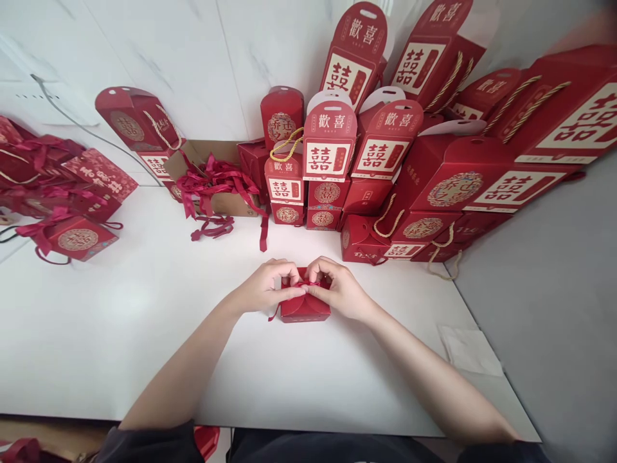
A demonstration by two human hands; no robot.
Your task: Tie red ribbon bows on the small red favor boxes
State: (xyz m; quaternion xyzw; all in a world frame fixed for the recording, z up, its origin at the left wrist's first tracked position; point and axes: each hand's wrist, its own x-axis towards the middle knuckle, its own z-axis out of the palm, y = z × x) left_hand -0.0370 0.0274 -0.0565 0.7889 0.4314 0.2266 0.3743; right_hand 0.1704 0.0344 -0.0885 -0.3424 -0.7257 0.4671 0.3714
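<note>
A small red gift box (305,310) stands on the white table in front of me, its curved top flaps folded together. A red ribbon (308,283) crosses the top of it, and one loose end hangs at the box's left side. My left hand (270,285) pinches the ribbon from the left, thumb and fingers together over the lid. From the right, my right hand (339,288) pinches the same ribbon close beside it. The fingers partly cover the ribbon, so the form of the knot or bow is hard to make out.
Stacked red gift boxes (330,161), some with rope handles, line the wall behind and right. An open cardboard box (231,204) holds loose red ribbons (216,180). Ribboned boxes (81,238) are piled at left. A white tissue (470,350) lies near the right edge.
</note>
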